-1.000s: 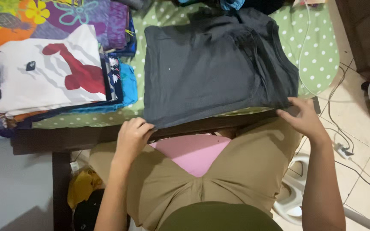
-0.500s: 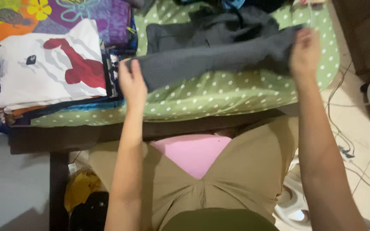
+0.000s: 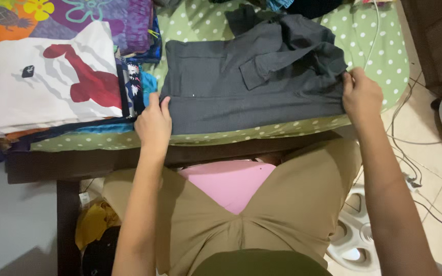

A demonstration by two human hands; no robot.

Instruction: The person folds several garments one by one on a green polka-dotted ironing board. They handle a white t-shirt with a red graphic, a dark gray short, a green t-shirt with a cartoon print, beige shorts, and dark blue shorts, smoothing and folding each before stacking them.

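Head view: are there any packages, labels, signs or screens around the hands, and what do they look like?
No packages, signs or screens show.
The nearest thing to a label is a small dark patch on the folded white shirt, left of the grey garment both hands hold.

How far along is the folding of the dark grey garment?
Done: the dark grey garment lies folded over once on the dotted green cloth. In hand: the left hand and right hand grip its two near corners. Left: its top is bunched, unlike the folded pile beside it.
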